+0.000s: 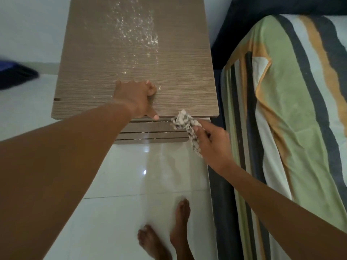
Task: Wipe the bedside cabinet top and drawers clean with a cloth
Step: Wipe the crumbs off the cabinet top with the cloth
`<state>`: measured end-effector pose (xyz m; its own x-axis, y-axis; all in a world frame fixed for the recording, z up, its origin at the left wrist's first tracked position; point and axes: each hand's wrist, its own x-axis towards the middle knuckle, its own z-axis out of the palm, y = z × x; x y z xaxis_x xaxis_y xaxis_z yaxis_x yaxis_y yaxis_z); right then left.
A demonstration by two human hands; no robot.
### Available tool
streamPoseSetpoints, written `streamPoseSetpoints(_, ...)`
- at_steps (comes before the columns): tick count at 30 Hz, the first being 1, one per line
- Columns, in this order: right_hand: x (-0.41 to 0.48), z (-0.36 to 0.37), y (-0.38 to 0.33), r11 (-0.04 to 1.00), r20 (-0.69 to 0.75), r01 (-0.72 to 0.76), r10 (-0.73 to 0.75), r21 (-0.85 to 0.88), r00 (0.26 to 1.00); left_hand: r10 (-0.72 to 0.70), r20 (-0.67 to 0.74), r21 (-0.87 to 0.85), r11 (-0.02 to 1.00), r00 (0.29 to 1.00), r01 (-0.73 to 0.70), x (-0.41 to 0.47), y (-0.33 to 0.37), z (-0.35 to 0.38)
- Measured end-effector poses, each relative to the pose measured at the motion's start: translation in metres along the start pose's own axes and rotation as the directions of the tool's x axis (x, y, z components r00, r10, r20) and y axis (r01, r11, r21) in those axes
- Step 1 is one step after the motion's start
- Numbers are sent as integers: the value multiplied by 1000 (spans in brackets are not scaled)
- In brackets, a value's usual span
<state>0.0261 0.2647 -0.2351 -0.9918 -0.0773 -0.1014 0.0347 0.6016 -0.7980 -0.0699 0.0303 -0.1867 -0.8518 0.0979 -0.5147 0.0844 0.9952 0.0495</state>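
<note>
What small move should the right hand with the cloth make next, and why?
Probably press the patterned cloth against the top drawer front and sweep left. The right hand holds it just below the cabinet top edge, near the right corner, while the left hand braces on top. Pale specks show along the drawer gaps.

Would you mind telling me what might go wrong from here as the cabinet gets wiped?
1. The cabinet top carries a patch of wet-looking speckles far from the cloth; it could be missed.
2. The left hand rests on the top, so that spot may stay unwiped or get smeared.
3. The right hand holds the cloth at the drawer fronts; bare feet stand on glossy floor tiles, and drips there may be slippery.
</note>
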Motion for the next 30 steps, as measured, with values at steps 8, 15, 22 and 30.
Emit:
streamPoseSetpoints(8,124,-10,-74,965,-53,-100,116,241,992,13,166,-99,995,986,3,23,-8,-53)
streamPoseSetpoints(15,271,-5,-98,961,62,-173,163,218,985,-73,-47,-157,985,996,65,88,-52,-92)
streamPoseSetpoints(22,417,-1,-121,994,-117,38,-50,-100,992,-170,58,-10,985,984,171,142,-88,-115)
streamPoseSetpoints(30,489,61,-93,705,284,408,-295,-579,912,-179,108,-3,984,978,180,157,-96,-108)
